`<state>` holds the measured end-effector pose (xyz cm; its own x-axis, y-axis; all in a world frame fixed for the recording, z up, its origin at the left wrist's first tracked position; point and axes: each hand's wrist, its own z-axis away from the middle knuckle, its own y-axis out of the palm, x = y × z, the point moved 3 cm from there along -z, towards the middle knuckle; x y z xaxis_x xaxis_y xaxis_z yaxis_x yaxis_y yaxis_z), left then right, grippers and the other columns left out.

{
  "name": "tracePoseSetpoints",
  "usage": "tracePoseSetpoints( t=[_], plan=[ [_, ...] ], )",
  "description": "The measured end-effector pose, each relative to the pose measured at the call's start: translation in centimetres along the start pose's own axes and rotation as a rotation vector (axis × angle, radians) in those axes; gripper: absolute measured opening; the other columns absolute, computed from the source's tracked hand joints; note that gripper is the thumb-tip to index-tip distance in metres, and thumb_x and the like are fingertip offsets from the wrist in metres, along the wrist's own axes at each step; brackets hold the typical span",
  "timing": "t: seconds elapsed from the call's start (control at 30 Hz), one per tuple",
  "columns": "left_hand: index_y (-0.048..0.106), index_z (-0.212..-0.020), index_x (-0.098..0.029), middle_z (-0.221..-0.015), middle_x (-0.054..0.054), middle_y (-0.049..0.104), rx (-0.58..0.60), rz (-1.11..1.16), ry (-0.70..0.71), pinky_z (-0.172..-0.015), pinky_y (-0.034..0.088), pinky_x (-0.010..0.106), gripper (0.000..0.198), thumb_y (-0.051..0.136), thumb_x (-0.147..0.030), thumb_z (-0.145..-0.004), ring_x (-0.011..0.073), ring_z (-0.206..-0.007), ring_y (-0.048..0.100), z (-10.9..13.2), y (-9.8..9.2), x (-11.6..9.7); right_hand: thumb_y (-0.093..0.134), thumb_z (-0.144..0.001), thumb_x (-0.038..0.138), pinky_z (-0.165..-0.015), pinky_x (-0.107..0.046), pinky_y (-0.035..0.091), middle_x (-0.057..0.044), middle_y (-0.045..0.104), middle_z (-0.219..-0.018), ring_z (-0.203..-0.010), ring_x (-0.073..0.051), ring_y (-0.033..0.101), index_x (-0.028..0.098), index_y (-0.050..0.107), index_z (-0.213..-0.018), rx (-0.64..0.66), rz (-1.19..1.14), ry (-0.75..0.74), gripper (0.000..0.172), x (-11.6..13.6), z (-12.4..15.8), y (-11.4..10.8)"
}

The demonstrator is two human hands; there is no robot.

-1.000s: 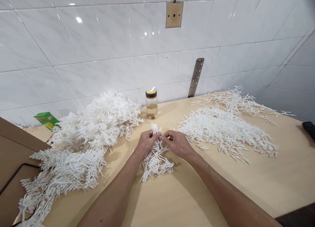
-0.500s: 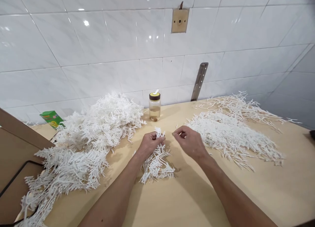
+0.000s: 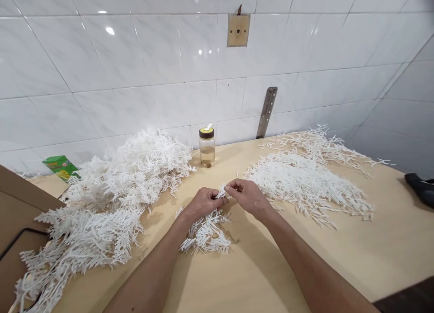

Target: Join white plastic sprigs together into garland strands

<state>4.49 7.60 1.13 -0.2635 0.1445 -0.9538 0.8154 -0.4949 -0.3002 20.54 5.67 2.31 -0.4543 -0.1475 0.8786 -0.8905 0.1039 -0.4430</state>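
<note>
Both forearms enter from the near edge and converge over the middle of the bench (image 3: 271, 267). The left hand (image 3: 203, 203) is curled with its back up, thumb and fingers clenched around the upper part of a sprig bundle (image 3: 205, 234). The right hand (image 3: 247, 196) sits just beside it, wrist slightly raised, with thumb and forefinger pinching the bundle's top tip, which shows between the two hands.

The sprig bundle is white plastic made of thin, branched stems with short side spikes. It lies partly on the bench directly below the left hand. Its long axis runs from the hands toward the person, angled slightly to the left. The gathered end points away, into the grip, and the loose tips fan out toward the near edge.

Left of the hands, a large heap (image 3: 129, 177) of the same white sprigs is piled high and runs down to the near left corner, beside a cardboard box (image 3: 16, 222). Right of the hands, a flatter heap (image 3: 305, 186) spreads toward the far right.

Farther back, a clear jar (image 3: 207, 146) with a dark lid stands upright between the two heaps, near the tiled wall. A green carton (image 3: 59, 167) lies at the far left. A metal bracket (image 3: 266, 111) is mounted on the wall.
</note>
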Motion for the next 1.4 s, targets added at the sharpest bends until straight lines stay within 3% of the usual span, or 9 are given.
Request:
tracePoseSetpoints(
  t=[0.2, 0.4, 0.53, 0.63, 0.73, 1.0, 1.1, 1.23, 1.4],
  plan=[
    [0.065, -0.078, -0.015, -0.059, -0.002, 0.052, 0.023, 0.237, -0.049, -0.046, 0.024, 0.022, 0.035, 0.078, -0.045, -0.067, 0.0067, -0.047, 0.036, 0.4, -0.8, 0.0, 0.069, -0.071, 0.04, -0.039, -0.021, 0.024, 0.007, 0.039, -0.05, -0.042, -0.006, 0.03, 0.018, 0.057, -0.068, 0.038, -0.425, 0.241, 0.025, -0.9, -0.1, 0.0],
    [0.068, -0.087, -0.015, -0.067, 0.0, 0.057, -0.051, 0.393, -0.055, -0.049, 0.031, 0.021, 0.04, 0.081, -0.043, -0.063, 0.0084, -0.054, 0.045, 0.2, -1.0, 0.4, 0.072, -0.069, 0.039, -0.038, -0.019, 0.023, 0.006, 0.044, -0.053, -0.045, -0.006, 0.033, 0.018, 0.053, -0.066, 0.115, -0.707, 0.313, 0.029, -0.2, 0.2, 0.7],
    [0.066, -0.074, -0.013, -0.061, -0.002, 0.054, -0.135, 0.374, -0.037, -0.049, 0.032, 0.021, 0.037, 0.081, -0.045, -0.062, 0.0071, -0.052, 0.043, -0.1, -0.5, 0.2, 0.079, -0.062, 0.04, -0.038, -0.018, 0.025, 0.004, 0.051, -0.062, -0.048, -0.006, 0.04, 0.018, 0.053, -0.069, 0.067, -0.835, 0.34, 0.035, -0.4, 0.3, 1.3],
    [0.063, -0.071, -0.013, -0.063, -0.001, 0.057, -0.164, 0.438, -0.025, -0.053, 0.037, 0.021, 0.035, 0.083, -0.041, -0.06, 0.0084, -0.055, 0.049, -0.1, -0.1, 0.1, 0.08, -0.061, 0.042, -0.039, -0.018, 0.028, 0.004, 0.052, -0.061, -0.048, -0.006, 0.04, 0.017, 0.055, -0.07, 0.029, -0.825, 0.34, 0.036, -0.8, 0.2, 1.7],
    [0.063, -0.079, -0.014, -0.071, 0.002, 0.062, -0.066, 0.529, -0.035, -0.059, 0.044, 0.023, 0.036, 0.084, -0.036, -0.059, 0.0114, -0.062, 0.057, 0.0, 0.3, 0.0, 0.078, -0.064, 0.046, -0.039, -0.019, 0.03, 0.006, 0.048, -0.054, -0.045, -0.006, 0.038, 0.018, 0.056, -0.071, -0.022, -0.762, 0.29, 0.036, -1.3, 0.1, 1.8],
    [0.063, -0.091, -0.015, -0.077, 0.002, 0.061, 0.099, 0.472, -0.044, -0.052, 0.043, 0.021, 0.04, 0.083, -0.037, -0.064, 0.0091, -0.058, 0.053, 0.4, 0.7, 0.0, 0.074, -0.069, 0.052, -0.038, -0.022, 0.031, 0.008, 0.043, -0.052, -0.042, -0.008, 0.037, 0.019, 0.058, -0.076, -0.166, -0.624, 0.219, 0.038, -1.9, -0.1, 1.3],
    [0.061, -0.083, -0.014, -0.074, 0.001, 0.06, 0.036, 0.467, 0.012, -0.059, 0.044, 0.022, 0.04, 0.086, -0.035, -0.06, 0.0093, -0.062, 0.054, 0.2, 1.0, -0.3, 0.074, -0.068, 0.053, -0.038, -0.022, 0.031, 0.007, 0.046, -0.053, -0.042, -0.008, 0.038, 0.019, 0.057, -0.074, -0.181, -0.623, 0.23, 0.038, -1.8, 0.0, 1.3],
    [0.056, -0.07, -0.014, -0.057, -0.004, 0.051, -0.164, 0.492, -0.04, -0.048, 0.036, 0.019, 0.04, 0.084, -0.041, -0.061, 0.0055, -0.049, 0.045, -0.1, 1.0, -0.3, 0.075, -0.066, 0.054, -0.039, -0.021, 0.032, 0.007, 0.046, -0.051, -0.044, -0.008, 0.038, 0.018, 0.057, -0.075, -0.149, -0.633, 0.251, 0.041, -1.6, 0.1, 1.5],
    [0.058, -0.073, -0.014, -0.055, -0.003, 0.054, -0.183, 0.597, -0.124, -0.044, 0.036, 0.021, 0.038, 0.084, -0.04, -0.059, 0.0083, -0.044, 0.048, -0.1, 0.9, -0.1, 0.074, -0.068, 0.052, -0.039, -0.022, 0.032, 0.007, 0.047, -0.049, -0.041, -0.008, 0.04, 0.019, 0.054, -0.074, -0.153, -0.593, 0.207, 0.039, -1.5, 0.1, 1.8]
  ],
)
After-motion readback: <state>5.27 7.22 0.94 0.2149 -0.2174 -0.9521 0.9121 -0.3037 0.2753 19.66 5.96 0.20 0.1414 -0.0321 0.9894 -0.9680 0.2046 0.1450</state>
